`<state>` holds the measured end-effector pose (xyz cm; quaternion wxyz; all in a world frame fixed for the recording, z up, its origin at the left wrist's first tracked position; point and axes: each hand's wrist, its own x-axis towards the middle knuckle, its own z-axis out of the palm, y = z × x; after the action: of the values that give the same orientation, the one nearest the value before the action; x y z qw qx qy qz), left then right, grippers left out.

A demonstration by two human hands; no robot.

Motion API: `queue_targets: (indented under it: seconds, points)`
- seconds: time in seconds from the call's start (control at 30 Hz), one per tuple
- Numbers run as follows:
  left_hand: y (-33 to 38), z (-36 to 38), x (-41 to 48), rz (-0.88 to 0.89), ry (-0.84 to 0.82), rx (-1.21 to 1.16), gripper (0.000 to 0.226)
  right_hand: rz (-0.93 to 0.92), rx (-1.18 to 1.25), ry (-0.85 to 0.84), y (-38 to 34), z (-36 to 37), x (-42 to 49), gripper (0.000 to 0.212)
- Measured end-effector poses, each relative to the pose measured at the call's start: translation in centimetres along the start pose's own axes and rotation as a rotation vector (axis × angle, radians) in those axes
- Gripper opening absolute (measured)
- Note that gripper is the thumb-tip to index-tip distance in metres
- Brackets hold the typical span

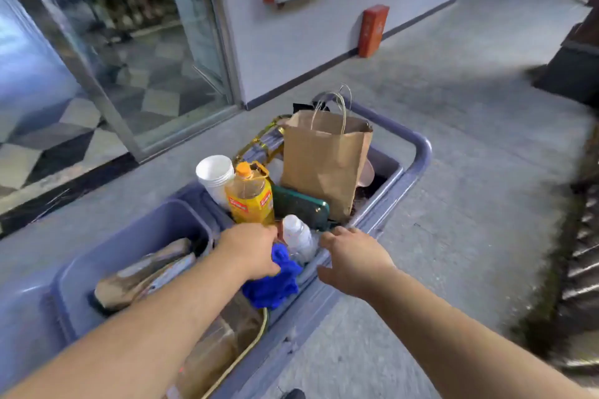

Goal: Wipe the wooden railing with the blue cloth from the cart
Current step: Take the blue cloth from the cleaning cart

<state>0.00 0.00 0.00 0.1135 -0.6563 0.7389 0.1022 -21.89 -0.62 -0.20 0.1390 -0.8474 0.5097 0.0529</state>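
1. Blue, crumpled and soft-looking, the blue cloth (272,282) lies bunched on the near right edge of the cart (418,152), just below a small clear plastic bottle (296,236).
2. The left hand (249,249) sits on top of the cloth, fingers curled down onto its upper folds; whether they actually pinch the fabric cannot be told, since the fingertips are hidden.
3. The right hand (350,261) hovers over the cart's rim just beside the cloth, fingers loosely spread and holding nothing.
4. The cart is grey-blue moulded plastic with rounded corners and a tubular handle at the far end.
5. Inside it stand a creased brown paper bag (324,168) with thin cord handles, a stack of white paper cups (214,173), a yellow-labelled bottle (250,196) with an orange cap and a dark green glossy case (299,206).
6. The wooden railing (583,253) runs dark and blurred along the right edge, well apart from the cloth.
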Motion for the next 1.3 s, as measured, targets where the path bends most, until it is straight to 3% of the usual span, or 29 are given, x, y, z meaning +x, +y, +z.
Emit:
queue_targets:
  seconds: [0.07,0.17,0.33,0.43,0.63,0.77,0.93,1.03,1.23,1.3]
  points:
    - [-1.0,2.1,0.2,-0.013,-0.103,0.018,0.059,-0.031,0.005,-0.068,-1.4,2.2,1.5,0.050]
    - [-1.4,5.1,-0.3,0.023,-0.139,-0.061,0.043,-0.058,0.019,-0.133,-3.0,4.7,2.3,0.054]
    - [-0.1,2.8,0.7,0.153,0.035,-0.264,0.020,-0.036,0.129,-0.067,-2.2,4.9,1.7,0.072]
    - [2.8,-1.4,1.8,0.264,0.153,-0.388,0.018,0.072,0.329,0.110,0.3,2.5,-0.5,0.078]
    - [13.4,-9.1,3.9,0.613,0.211,-0.509,0.023,0.473,0.595,0.499,7.4,-3.8,-8.1,0.035]
    - [23.1,-12.8,3.7,0.831,0.244,-0.613,0.033,0.731,0.596,0.729,11.7,-5.8,-16.6,0.026]
    - [34.4,-15.9,0.0,1.131,0.200,-0.672,0.028,1.051,0.565,0.855,13.8,-4.8,-27.4,0.036]
    - [40.2,-16.5,-2.6,1.231,0.177,-0.663,0.029,1.148,0.539,0.882,14.1,-3.8,-33.4,0.004]
    - [50.3,-14.3,-8.5,1.382,0.118,-0.393,0.016,1.216,0.623,1.245,14.5,-2.9,-44.7,0.015]
    - [52.9,-12.8,-10.5,1.396,0.056,-0.307,0.035,1.215,0.712,1.341,14.7,-2.6,-47.6,0.009]
